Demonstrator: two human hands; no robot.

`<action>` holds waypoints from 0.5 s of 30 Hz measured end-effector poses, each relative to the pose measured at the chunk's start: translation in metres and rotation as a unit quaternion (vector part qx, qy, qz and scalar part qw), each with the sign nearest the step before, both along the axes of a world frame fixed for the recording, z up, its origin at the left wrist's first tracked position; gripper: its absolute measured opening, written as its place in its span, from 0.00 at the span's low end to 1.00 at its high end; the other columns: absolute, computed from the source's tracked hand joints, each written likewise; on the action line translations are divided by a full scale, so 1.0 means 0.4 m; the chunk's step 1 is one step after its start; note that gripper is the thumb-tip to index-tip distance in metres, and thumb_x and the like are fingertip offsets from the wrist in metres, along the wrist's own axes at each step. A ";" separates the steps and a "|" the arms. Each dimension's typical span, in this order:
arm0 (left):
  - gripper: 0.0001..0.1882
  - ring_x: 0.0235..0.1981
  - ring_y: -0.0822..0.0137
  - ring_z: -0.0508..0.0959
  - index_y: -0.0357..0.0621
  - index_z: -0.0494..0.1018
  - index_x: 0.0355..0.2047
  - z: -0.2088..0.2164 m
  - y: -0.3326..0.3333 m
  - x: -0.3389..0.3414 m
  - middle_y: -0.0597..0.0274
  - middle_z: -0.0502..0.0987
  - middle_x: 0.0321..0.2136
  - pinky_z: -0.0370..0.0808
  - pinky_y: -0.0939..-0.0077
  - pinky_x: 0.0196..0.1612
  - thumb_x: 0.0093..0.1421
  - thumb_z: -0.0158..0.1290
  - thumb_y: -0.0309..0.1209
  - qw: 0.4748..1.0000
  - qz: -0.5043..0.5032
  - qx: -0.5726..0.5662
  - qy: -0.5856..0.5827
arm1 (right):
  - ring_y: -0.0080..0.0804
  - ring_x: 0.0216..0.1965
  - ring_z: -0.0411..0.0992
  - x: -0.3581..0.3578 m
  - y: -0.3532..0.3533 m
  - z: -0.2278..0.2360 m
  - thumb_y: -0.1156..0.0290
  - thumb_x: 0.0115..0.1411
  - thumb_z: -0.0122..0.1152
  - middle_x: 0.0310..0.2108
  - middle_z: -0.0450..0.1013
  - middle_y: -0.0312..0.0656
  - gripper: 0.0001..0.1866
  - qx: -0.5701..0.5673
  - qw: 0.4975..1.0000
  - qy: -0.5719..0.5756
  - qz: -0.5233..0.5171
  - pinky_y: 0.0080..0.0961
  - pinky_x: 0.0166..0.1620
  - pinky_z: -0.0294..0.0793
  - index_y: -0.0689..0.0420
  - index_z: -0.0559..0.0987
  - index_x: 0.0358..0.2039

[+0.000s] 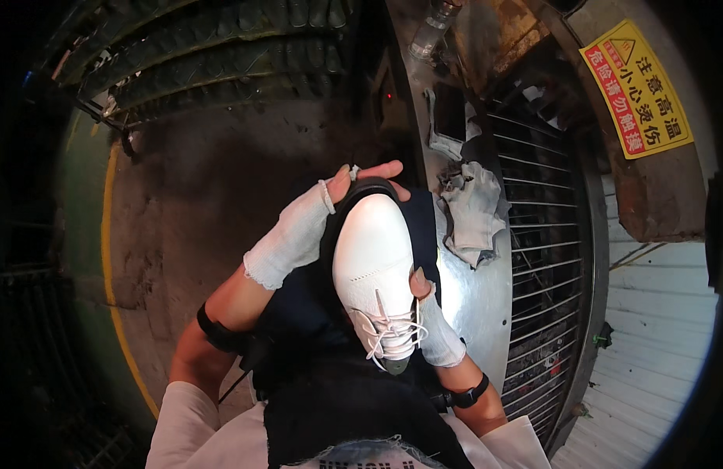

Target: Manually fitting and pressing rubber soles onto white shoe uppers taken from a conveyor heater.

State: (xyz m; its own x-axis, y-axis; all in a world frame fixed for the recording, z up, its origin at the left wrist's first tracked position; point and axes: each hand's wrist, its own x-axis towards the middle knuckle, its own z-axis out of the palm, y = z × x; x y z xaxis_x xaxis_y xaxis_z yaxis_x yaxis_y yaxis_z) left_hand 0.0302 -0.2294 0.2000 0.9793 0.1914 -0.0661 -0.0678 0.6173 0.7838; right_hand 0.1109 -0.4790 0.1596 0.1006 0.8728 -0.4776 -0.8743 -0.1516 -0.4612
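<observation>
A white lace-up shoe [373, 250] is held up in front of my dark apron, toe pointing away from me and laces toward me. Around its toe runs a dark sole [371, 186]. My left hand [322, 211], in a white fingerless glove, grips the sole at the toe, with the fingers reaching over the far end. On the shoe's right side, near the laces, my right hand [433, 320] holds on with its thumb against the upper; its other fingers are hidden beneath. A green piece [394, 365] shows in the shoe's opening.
To the right, a metal ledge [478, 301] carries crumpled white gloves [471, 211] and a dark flat object [449, 113]. Beyond it runs a barred metal rack [541, 258]. A yellow-and-red warning sign [636, 88] hangs upper right. Racks of dark shoe-like shapes [221, 70] stand at the back left.
</observation>
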 end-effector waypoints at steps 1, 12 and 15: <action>0.42 0.59 0.61 0.82 0.37 0.62 0.79 0.000 -0.003 -0.001 0.47 0.79 0.64 0.81 0.63 0.63 0.83 0.35 0.61 1.000 0.002 0.000 -0.002 | 0.43 0.53 0.85 -0.005 -0.001 0.000 0.33 0.69 0.66 0.60 0.80 0.54 0.50 -0.013 1.000 0.005 -0.019 0.38 0.53 0.89 0.63 0.69 0.73; 0.43 0.60 0.61 0.82 0.37 0.63 0.78 0.009 -0.018 -0.016 0.46 0.79 0.64 0.80 0.64 0.64 0.81 0.38 0.62 1.000 0.003 0.019 -0.009 | 0.42 0.52 0.85 -0.010 -0.001 0.001 0.30 0.66 0.69 0.60 0.80 0.54 0.53 0.004 1.000 0.012 -0.006 0.37 0.53 0.89 0.63 0.69 0.73; 0.45 0.60 0.60 0.82 0.36 0.63 0.78 0.013 -0.023 -0.018 0.46 0.79 0.64 0.80 0.64 0.64 0.80 0.40 0.64 0.999 -0.008 0.029 -0.020 | 0.43 0.47 0.86 -0.009 -0.003 0.008 0.31 0.66 0.69 0.55 0.82 0.55 0.52 -0.020 1.000 0.002 -0.017 0.38 0.49 0.90 0.64 0.70 0.72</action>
